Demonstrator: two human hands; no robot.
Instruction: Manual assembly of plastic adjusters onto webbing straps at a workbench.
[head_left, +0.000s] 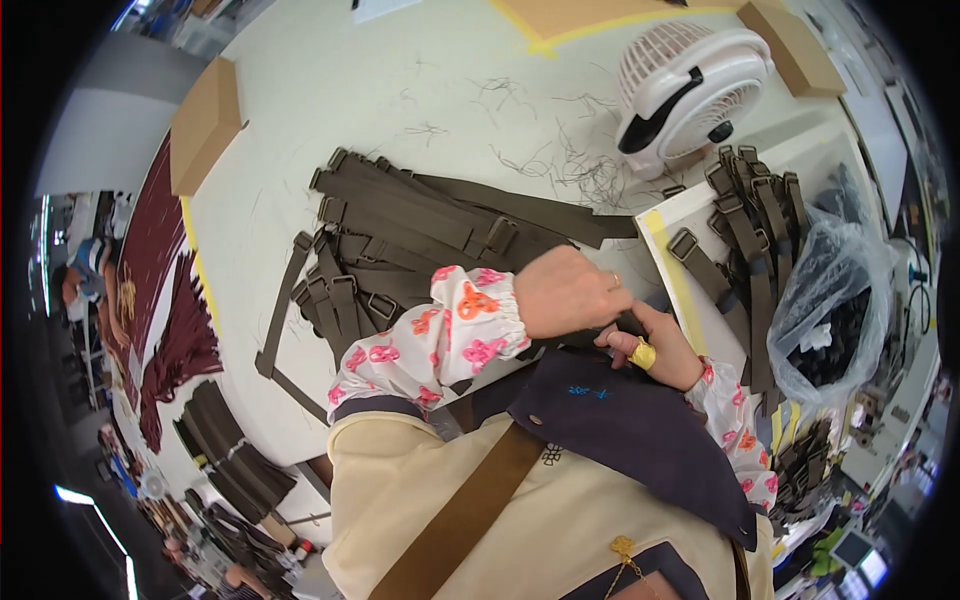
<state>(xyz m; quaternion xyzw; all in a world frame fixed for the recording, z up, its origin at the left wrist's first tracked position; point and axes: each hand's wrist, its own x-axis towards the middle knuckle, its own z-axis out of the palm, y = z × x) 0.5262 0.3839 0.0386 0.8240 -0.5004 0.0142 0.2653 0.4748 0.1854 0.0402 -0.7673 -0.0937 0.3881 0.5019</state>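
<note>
Right at the meeting of the two hands there's a small dark strip (630, 323), mostly hidden, and the right hand (664, 345) has it pinched between thumb and fingers, a yellow wrap (643, 355) around one digit. The left hand (566, 296) is bent over just beside it, knuckles up, fingers curled in, a ring (616, 282) on one of them; its fingertips are out of sight, so what it grips I cannot tell. Just left of the grip and beyond it, here's a broad heap of dark olive straps (400, 215), metal buckles crowding its far and left ends. Over to the right of the grip, close by, runs the edge of a white tray (672, 280) with yellow tape at its corner, and more buckled straps (745, 220) lie across it; past those sits a crumpled clear bag (840, 300). Out ahead of the grip, loose dark threads (590, 175) litter the white table (330, 95), and beyond them, to the right, stands a white fan (690, 95). Well off to the left, there's a cardboard box (205, 130), a maroon fringed bundle (185, 340), and nearer the body a tied stack of dark strips (235, 450).
</note>
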